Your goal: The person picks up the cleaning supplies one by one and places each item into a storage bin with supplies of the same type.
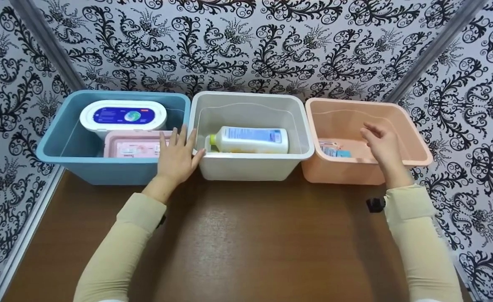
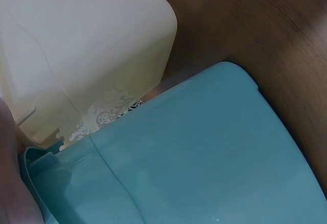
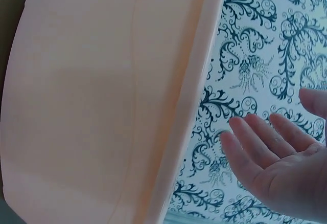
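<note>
My left hand (image 1: 177,158) lies with spread, straight fingers over the adjoining rims of the blue bin (image 1: 112,173) and the off-white bin (image 1: 248,169). Its fingers partly cover a pink box (image 1: 135,147) in the blue bin. Above the front rim of the peach bin (image 1: 343,173) hovers my right hand (image 1: 383,146), fingers loosely bent and nothing held; the right wrist view shows its palm and fingers (image 3: 258,142) beyond the bin's rim. Inside the peach bin lies a small blue-and-white packet (image 1: 338,153), partly hidden by the front wall.
A white oval tub (image 1: 123,116) with a dark blue label stands behind the pink box. One white bottle (image 1: 255,140) with a yellow-green cap lies on its side in the off-white bin. The three bins stand in a row on a brown wooden table (image 1: 263,243), against a patterned wall (image 1: 246,50).
</note>
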The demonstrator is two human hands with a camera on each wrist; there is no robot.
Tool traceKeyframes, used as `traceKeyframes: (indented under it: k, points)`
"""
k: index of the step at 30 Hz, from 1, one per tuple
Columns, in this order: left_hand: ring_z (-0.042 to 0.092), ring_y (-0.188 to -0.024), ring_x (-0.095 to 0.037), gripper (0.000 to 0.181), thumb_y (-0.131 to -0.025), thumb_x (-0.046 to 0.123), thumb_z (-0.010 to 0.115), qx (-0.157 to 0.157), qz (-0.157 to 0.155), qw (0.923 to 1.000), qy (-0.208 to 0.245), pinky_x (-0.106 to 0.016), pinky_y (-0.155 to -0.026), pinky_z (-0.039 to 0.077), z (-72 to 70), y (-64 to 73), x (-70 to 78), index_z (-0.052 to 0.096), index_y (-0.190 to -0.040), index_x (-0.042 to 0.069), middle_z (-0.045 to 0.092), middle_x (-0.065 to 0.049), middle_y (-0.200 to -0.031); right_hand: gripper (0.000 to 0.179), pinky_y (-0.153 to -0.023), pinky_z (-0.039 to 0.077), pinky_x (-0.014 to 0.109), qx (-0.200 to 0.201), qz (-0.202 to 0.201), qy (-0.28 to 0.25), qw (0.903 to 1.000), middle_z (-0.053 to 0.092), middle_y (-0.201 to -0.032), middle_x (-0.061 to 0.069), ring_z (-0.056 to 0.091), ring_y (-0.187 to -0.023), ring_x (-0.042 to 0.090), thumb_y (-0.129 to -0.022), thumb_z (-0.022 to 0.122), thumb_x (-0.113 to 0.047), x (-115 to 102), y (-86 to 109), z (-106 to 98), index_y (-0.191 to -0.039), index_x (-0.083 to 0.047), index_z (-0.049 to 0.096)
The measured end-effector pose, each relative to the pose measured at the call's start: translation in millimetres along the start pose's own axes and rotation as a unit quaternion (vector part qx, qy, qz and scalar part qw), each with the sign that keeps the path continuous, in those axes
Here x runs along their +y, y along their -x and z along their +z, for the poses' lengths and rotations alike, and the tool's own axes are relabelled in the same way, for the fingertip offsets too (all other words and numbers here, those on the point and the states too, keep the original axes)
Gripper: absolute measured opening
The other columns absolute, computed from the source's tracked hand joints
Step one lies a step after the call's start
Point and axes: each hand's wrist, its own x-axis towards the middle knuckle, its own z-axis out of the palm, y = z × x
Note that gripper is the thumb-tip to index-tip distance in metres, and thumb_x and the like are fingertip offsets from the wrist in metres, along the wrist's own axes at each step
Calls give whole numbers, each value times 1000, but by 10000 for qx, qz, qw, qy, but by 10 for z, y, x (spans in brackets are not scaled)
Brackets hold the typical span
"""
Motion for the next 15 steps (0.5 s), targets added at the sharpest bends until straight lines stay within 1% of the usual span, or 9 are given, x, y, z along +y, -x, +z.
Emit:
traceKeyframes:
  k: [2, 3, 5, 6, 7, 10, 12, 15]
  points:
    - [22, -140, -41, 68, -96, 53, 29, -8, -10, 10000, 11, -63, -112, 4, 0, 4, -1, 25, -149, 10, 21, -20, -154, 48, -94, 46, 21, -49, -136, 147, 9998, 49, -135, 24, 60, -103, 7, -97, 48, -25, -22, 16, 36, -135, 4, 44]
    - [21, -141, -41, 68, -96, 54, 29, -23, -18, 10000, 22, -63, -112, 4, 2, 7, -3, 24, -149, 10, 21, -20, -154, 50, -100, 44, 27, -98, -181, 213, 9996, 48, -136, 23, 59, -111, 15, -97, 48, -27, -30, 23, 54, -136, 4, 43]
    - [20, -141, -41, 68, -96, 54, 28, -49, -32, 10000, 37, -63, -112, 3, 5, 13, -4, 23, -149, 11, 20, -19, -154, 53, -109, 36, 38, -214, -288, 276, 9990, 45, -139, 24, 49, -125, 29, -97, 47, -27, -43, 41, 90, -137, 6, 40]
    - [20, -141, -41, 68, -96, 54, 28, -51, -34, 10000, 40, -63, -112, 3, 10, 13, -7, 23, -149, 11, 20, -19, -154, 55, -110, 33, 43, -281, -311, 307, 9986, 42, -141, 25, 43, -130, 36, -97, 47, -29, -52, 52, 107, -138, 6, 38]
    - [20, -141, -41, 68, -96, 54, 28, -49, -34, 10000, 43, -63, -112, 3, 9, 16, -7, 23, -149, 10, 20, -19, -154, 57, -111, 31, 45, -332, -340, 365, 9982, 40, -142, 25, 39, -131, 39, -97, 47, -31, -58, 61, 124, -140, 5, 36]
    - [21, -141, -41, 68, -96, 53, 30, 9, -19, 10000, 78, -63, -112, 3, 15, 11, -9, 25, -148, 10, 22, -20, -154, 63, -113, 24, 50, -483, -446, 558, 9963, 33, -147, 25, 31, -136, 41, -96, 47, -38, -77, 90, 173, -143, 2, 32]
    - [21, -141, -41, 68, -96, 53, 31, 56, -1, 9999, 96, -63, -112, 3, 16, 5, -9, 27, -148, 10, 23, -20, -153, 68, -114, 19, 52, -592, -521, 689, 9945, 29, -150, 22, 26, -138, 41, -95, 47, -43, -92, 109, 208, -145, -1, 29]
    - [20, -141, -41, 68, -96, 53, 32, 95, 19, 9999, 105, -63, -112, 3, 14, 2, -9, 28, -147, 9, 24, -20, -153, 71, -115, 15, 52, -728, -709, 791, 9917, 26, -151, 22, 21, -140, 41, -95, 47, -45, -106, 132, 280, -146, -1, 27]
